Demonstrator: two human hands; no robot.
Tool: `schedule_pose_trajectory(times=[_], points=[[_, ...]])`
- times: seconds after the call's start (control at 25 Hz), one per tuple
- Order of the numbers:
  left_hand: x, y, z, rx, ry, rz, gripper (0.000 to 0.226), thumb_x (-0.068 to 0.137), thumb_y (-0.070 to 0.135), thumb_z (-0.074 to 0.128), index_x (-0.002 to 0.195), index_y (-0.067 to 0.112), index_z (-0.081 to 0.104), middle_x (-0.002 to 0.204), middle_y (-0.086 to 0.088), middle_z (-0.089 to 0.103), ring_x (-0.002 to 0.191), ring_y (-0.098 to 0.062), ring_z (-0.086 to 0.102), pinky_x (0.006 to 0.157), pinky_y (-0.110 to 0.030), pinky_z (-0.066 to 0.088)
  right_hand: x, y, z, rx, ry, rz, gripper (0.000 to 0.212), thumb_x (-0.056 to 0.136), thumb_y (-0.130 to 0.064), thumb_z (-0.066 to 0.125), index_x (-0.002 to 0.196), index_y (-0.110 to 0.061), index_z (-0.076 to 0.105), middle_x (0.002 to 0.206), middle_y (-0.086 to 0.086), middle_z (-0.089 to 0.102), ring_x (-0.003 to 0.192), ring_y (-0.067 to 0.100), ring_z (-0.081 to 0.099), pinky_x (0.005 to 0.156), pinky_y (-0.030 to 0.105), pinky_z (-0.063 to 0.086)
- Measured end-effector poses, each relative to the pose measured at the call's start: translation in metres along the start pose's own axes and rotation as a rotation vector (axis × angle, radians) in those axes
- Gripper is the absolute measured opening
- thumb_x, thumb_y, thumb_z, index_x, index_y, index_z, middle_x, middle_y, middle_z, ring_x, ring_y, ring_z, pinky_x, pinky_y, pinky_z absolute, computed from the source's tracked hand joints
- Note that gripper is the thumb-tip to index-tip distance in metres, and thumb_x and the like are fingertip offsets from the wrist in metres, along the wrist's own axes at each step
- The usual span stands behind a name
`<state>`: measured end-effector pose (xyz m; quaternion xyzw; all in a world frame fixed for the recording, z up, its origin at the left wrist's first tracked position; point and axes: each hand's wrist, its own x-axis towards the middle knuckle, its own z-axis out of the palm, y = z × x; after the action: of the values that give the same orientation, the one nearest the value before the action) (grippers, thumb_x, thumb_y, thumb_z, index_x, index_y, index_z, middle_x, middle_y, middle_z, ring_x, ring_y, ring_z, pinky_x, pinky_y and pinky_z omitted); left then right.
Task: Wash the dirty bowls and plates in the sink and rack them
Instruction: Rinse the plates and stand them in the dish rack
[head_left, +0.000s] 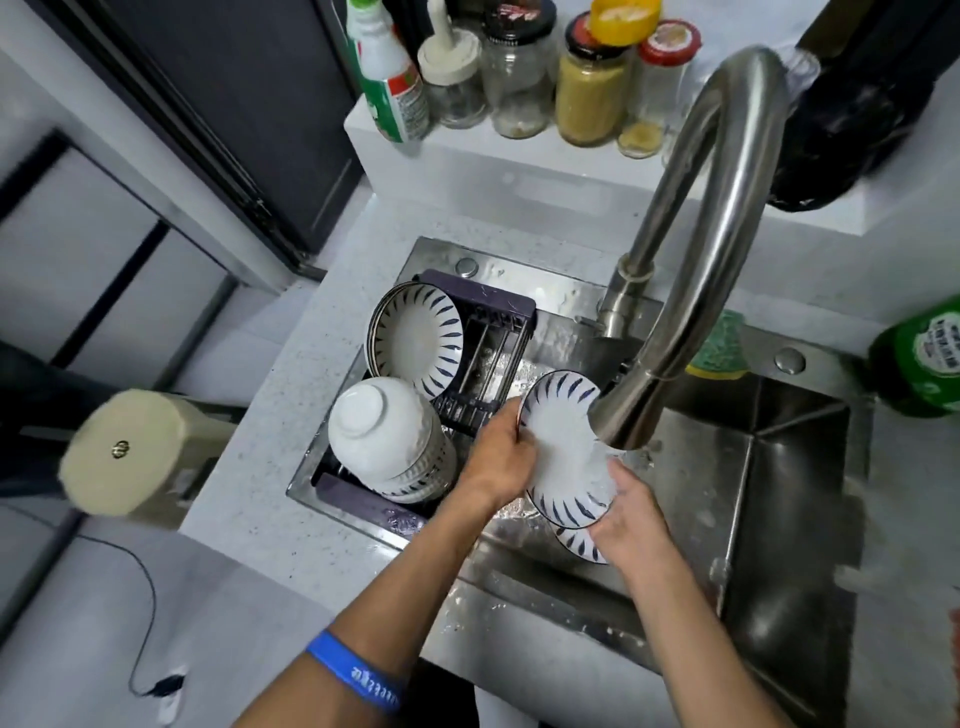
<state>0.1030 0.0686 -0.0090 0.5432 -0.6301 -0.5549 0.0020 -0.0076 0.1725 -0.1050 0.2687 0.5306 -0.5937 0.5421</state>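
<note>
Steel sink (779, 467) set in a pale speckled table (270, 415), with a curved faucet (691, 249) running water. Dark rack (483, 353) over the sink's left end, holding one blue-striped plate (415, 338) tilted on edge and stacked white bowls (384, 436) upside down. Beneath the spout, a second striped plate (561, 457), tilted, above another (576, 545) lying lower in the basin. Left hand (498, 457) and right hand (628, 514), fingers clamped on the held plate's opposite rims.

One head-worn wide-angle view looks steeply down, close over the sink (727, 467) and dish rack (478, 312)
</note>
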Motion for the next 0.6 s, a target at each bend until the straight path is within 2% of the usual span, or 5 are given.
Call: schedule_pose_trajectory(times=[0.08, 0.2, 0.32, 0.4, 0.6], points=[[-0.008, 0.018, -0.023, 0.196, 0.092, 0.155, 0.041, 0.096, 0.005, 0.044, 0.133, 0.02, 0.05, 0.118, -0.003, 0.058, 0.109, -0.026, 0.058, 0.098, -0.047, 0.052, 0.006, 0.003, 0.006, -0.072, -0.037, -0.016, 0.031, 0.1, -0.029, 0.046, 0.108, -0.006, 0.065, 0.11, 0.017, 0.069, 0.1, 0.03, 0.065, 0.09, 0.044, 0.05], [-0.014, 0.05, -0.067, 0.379, 0.23, 0.276, 0.027, 0.092, 0.001, 0.044, 0.112, 0.013, 0.057, 0.096, -0.001, 0.057, 0.09, -0.022, 0.058, 0.084, -0.039, 0.057, 0.013, 0.001, -0.001, -0.274, -0.01, -0.091, 0.022, 0.099, -0.023, 0.05, 0.104, -0.008, 0.066, 0.102, 0.009, 0.072, 0.095, 0.023, 0.067, 0.083, 0.036, 0.053], [0.008, 0.071, -0.121, 0.556, 0.386, 0.265, 0.023, 0.088, 0.003, 0.045, 0.102, 0.018, 0.057, 0.089, -0.005, 0.061, 0.085, -0.029, 0.059, 0.068, -0.032, 0.05, 0.029, 0.009, -0.033, -0.405, 0.191, -0.113, 0.017, 0.095, -0.017, 0.055, 0.092, -0.005, 0.068, 0.086, 0.01, 0.071, 0.077, 0.022, 0.068, 0.068, 0.031, 0.054], [0.043, 0.065, -0.146, 0.622, 0.457, 0.238, 0.037, 0.084, 0.005, 0.049, 0.116, 0.02, 0.06, 0.103, -0.012, 0.069, 0.097, -0.035, 0.063, 0.081, -0.037, 0.051, 0.043, 0.014, -0.06, -0.546, 0.388, -0.164, 0.026, 0.081, -0.026, 0.059, 0.087, -0.004, 0.071, 0.076, 0.014, 0.069, 0.066, 0.027, 0.068, 0.06, 0.031, 0.054], [0.111, 0.025, -0.152, 0.652, 0.424, 0.138, 0.045, 0.087, 0.004, 0.05, 0.13, 0.018, 0.053, 0.125, -0.017, 0.062, 0.11, -0.037, 0.059, 0.09, -0.038, 0.046, 0.072, 0.017, -0.104, -1.134, 0.665, -0.111, 0.045, 0.085, -0.021, 0.061, 0.125, -0.001, 0.053, 0.132, 0.025, 0.055, 0.117, 0.042, 0.056, 0.093, 0.042, 0.045]])
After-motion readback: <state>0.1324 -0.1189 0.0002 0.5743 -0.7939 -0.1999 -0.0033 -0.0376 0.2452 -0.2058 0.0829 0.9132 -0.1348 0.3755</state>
